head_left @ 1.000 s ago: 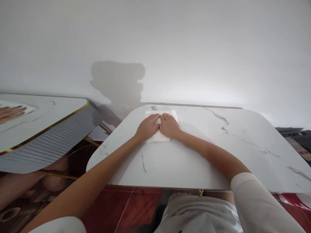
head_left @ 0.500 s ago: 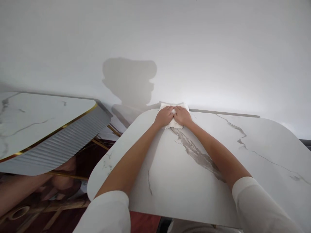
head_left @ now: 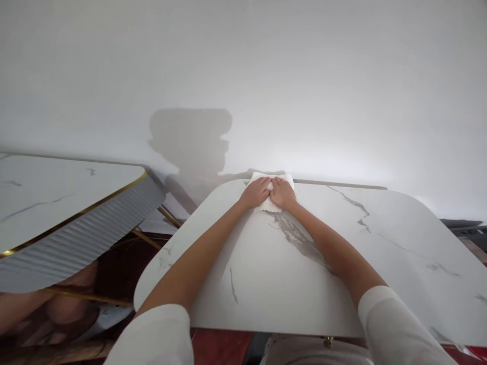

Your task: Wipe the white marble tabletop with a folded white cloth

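Near the wall-side edge of a white marble-patterned tabletop (head_left: 236, 253), a white cloth (head_left: 267, 204) lies flat under both palms. My left hand (head_left: 255, 192) presses on its left half, fingers pointing inward and away. On the right half rests my right hand (head_left: 282, 193), its fingers stretched out over the cloth. The two hands nearly touch at the thumbs. Both arms reach straight out across the tabletop, and a grey-brown vein runs from the cloth toward my right forearm.
At the left stands a second marble-patterned table (head_left: 76, 180) with a gold trim and ribbed grey side. Beneath it another person's bare limbs (head_left: 72, 299) show beside gold bars. A white wall (head_left: 304, 91) rises behind, and a dark object (head_left: 466, 228) lies at far right.
The view has shifted, so the table and hands sit slightly lower and more of the right side shows. Both hands stay on the cloth at nearly the same place on the tabletop.
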The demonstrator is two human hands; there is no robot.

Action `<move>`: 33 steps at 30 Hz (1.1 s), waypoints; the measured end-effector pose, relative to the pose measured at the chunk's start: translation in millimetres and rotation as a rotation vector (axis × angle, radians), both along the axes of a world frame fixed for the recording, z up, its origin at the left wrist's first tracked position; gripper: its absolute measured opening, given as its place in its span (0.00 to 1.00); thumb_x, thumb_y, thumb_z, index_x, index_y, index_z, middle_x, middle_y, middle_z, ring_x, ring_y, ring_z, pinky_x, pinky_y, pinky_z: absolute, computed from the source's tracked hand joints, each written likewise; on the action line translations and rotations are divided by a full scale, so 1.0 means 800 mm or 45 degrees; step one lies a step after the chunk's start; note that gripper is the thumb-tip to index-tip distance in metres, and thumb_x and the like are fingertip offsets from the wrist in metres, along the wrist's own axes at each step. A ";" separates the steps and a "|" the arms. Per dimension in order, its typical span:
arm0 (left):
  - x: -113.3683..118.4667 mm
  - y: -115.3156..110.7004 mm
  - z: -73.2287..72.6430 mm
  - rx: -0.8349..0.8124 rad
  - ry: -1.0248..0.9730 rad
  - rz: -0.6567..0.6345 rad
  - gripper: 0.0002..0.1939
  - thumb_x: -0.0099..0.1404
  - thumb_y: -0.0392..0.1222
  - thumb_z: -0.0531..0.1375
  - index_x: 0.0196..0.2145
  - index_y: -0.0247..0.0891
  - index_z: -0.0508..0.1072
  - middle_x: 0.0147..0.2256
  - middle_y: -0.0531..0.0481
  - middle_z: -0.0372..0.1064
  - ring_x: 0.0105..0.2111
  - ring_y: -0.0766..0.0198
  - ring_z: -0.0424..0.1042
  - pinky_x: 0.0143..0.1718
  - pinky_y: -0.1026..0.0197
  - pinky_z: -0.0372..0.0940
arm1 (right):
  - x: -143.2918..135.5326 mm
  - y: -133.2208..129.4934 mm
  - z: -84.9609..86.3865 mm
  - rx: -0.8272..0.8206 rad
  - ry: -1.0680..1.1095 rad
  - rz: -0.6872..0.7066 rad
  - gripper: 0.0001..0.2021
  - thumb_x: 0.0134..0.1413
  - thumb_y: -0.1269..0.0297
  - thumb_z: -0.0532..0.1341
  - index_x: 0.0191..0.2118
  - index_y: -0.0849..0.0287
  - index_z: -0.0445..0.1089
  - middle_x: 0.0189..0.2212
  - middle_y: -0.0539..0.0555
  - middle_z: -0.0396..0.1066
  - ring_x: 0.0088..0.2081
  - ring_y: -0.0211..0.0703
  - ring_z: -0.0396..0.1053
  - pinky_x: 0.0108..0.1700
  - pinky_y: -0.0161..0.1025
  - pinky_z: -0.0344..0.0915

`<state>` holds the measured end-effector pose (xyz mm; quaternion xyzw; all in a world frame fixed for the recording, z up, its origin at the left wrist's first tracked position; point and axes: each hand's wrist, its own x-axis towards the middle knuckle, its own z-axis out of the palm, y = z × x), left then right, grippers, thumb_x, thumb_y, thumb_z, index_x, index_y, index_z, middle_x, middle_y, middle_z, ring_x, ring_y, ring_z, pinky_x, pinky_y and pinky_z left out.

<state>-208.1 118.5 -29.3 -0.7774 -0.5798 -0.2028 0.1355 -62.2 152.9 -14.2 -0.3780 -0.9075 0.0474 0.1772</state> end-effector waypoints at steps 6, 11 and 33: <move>0.021 -0.045 -0.003 -0.020 0.044 -0.007 0.24 0.64 0.38 0.43 0.55 0.27 0.60 0.55 0.35 0.60 0.57 0.53 0.57 0.59 0.49 0.54 | 0.023 -0.049 -0.003 0.007 0.012 0.000 0.26 0.61 0.67 0.44 0.62 0.74 0.51 0.63 0.64 0.51 0.63 0.50 0.47 0.63 0.44 0.42; 0.047 -0.109 -0.003 -0.067 0.035 0.085 0.24 0.64 0.38 0.42 0.56 0.29 0.59 0.57 0.38 0.59 0.58 0.54 0.57 0.60 0.48 0.53 | 0.045 -0.102 -0.008 0.063 0.025 0.055 0.26 0.60 0.67 0.45 0.62 0.75 0.53 0.62 0.65 0.52 0.63 0.52 0.49 0.63 0.46 0.44; 0.161 -0.299 -0.004 -0.169 -0.035 0.261 0.27 0.65 0.41 0.42 0.59 0.30 0.56 0.60 0.38 0.54 0.61 0.52 0.52 0.60 0.47 0.52 | 0.160 -0.270 -0.003 0.001 0.101 0.241 0.28 0.58 0.66 0.48 0.61 0.78 0.52 0.62 0.69 0.50 0.64 0.56 0.47 0.63 0.51 0.46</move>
